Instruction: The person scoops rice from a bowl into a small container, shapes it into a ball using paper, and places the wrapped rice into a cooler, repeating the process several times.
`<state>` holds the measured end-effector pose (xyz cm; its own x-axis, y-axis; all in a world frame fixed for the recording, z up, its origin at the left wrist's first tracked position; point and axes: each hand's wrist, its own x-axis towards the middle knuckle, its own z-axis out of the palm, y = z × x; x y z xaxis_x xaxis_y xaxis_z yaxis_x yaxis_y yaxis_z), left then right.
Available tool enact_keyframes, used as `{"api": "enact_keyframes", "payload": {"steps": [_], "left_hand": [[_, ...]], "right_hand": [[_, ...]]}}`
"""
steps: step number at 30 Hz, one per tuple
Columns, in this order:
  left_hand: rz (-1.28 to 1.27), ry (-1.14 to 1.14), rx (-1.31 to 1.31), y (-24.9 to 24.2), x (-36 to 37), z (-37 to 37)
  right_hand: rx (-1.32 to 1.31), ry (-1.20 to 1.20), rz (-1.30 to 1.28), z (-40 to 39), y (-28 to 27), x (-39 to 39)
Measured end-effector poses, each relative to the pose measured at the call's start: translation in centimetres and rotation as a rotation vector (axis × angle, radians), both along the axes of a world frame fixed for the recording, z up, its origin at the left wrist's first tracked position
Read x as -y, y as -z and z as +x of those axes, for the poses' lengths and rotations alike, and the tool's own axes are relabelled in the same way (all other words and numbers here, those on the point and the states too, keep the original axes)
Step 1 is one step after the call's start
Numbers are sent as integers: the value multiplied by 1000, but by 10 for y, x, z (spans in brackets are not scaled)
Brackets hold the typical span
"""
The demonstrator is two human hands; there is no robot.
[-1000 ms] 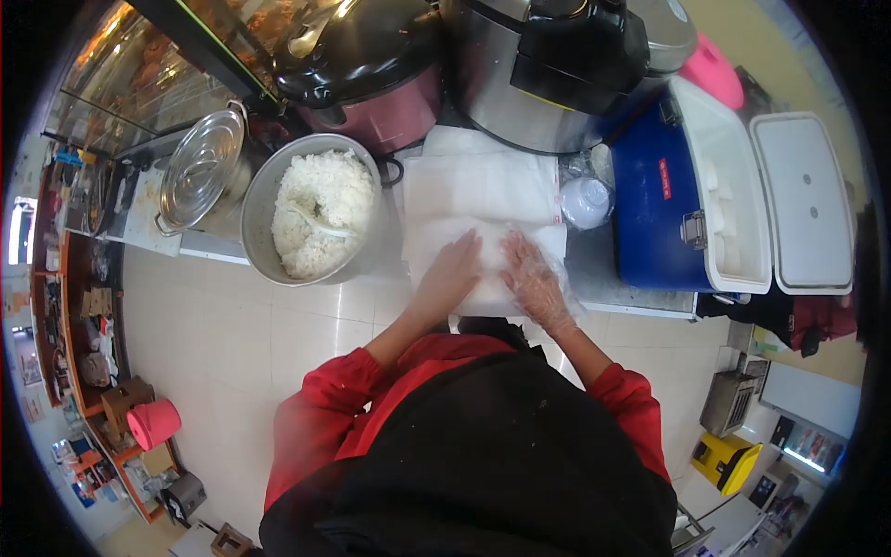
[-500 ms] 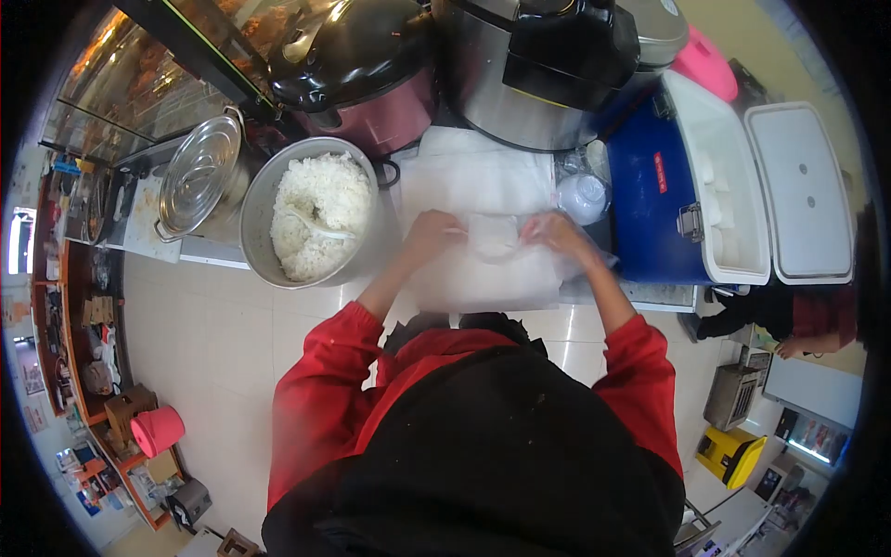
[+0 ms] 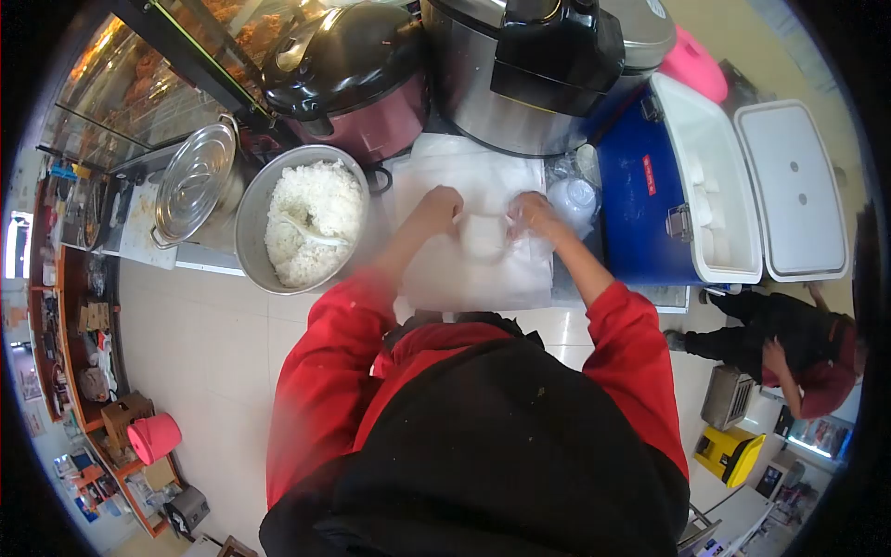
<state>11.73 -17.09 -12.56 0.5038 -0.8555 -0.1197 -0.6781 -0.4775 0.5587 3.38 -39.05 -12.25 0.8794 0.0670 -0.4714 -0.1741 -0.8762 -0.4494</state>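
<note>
A small clear plastic bag with a white filling [image 3: 484, 238] lies between my hands on white sheets [image 3: 436, 278] spread over the counter. My left hand [image 3: 444, 207], fingers curled closed, grips the bag's film on its left side. On the other side my right hand [image 3: 533, 213] is closed on the film, its fingertips pinched together. Left of my left arm stands a large metal pot [image 3: 249, 237] of cooked white rice [image 3: 316, 200], with a white scoop [image 3: 311, 229] stuck in it. Beside my right hand sits a pale round container [image 3: 572, 198] in clear plastic.
Two large cookers, one pink and black [image 3: 371, 121], one steel [image 3: 473, 93], stand behind the sheets. A blue cooler [image 3: 640, 204] with white packets inside is open at right. A lidded pot [image 3: 193, 181] is at left. Another person [image 3: 789, 339] stands at far right.
Both hands have moved up and away from me, with the filled part of the bag now lying nearer me than my fingers. The other person has come further into view.
</note>
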Motion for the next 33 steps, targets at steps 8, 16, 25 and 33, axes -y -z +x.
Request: {"api": "enact_keyframes", "payload": {"steps": [8, 16, 25, 33], "left_hand": [[-319, -450, 252, 1, -18, -107], [-355, -296, 69, -15, -27, -112], [-285, -298, -28, -6, -33, -114], [-405, -366, 57, -6, -29, -123]], "right_hand": [[756, 205, -246, -97, 0, -71], [547, 428, -1, -102, 10, -101], [470, 983, 645, -67, -30, -156], [627, 1106, 638, -46, -52, -152]]}}
